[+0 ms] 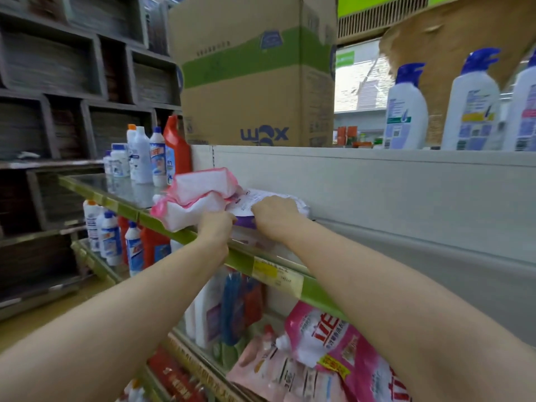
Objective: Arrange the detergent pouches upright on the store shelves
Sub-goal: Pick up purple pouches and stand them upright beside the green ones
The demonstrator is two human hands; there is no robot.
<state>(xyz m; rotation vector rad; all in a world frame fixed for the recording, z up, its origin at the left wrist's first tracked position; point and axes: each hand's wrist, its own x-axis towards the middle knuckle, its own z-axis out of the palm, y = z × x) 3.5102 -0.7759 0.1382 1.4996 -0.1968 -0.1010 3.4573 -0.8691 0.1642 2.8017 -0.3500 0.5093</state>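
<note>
A white and purple detergent pouch (pixel 262 198) lies flat on the glass shelf (pixel 127 190) with the green front edge. My right hand (pixel 277 214) presses on top of it, fingers curled over its near edge. My left hand (pixel 216 224) grips the same pouch's purple front edge from the left. Just left of it, two pink and white pouches (pixel 197 195) lie slumped on each other. More pink pouches (pixel 324 343) lie on a lower shelf at bottom right.
White, blue and red cleaner bottles (pixel 150 158) stand at the shelf's far left, with more below. A large cardboard box (pixel 255 74) and white bottles with blue caps (pixel 470 105) stand on the top shelf. A yellow price tag (pixel 265 269) sits on the green edge.
</note>
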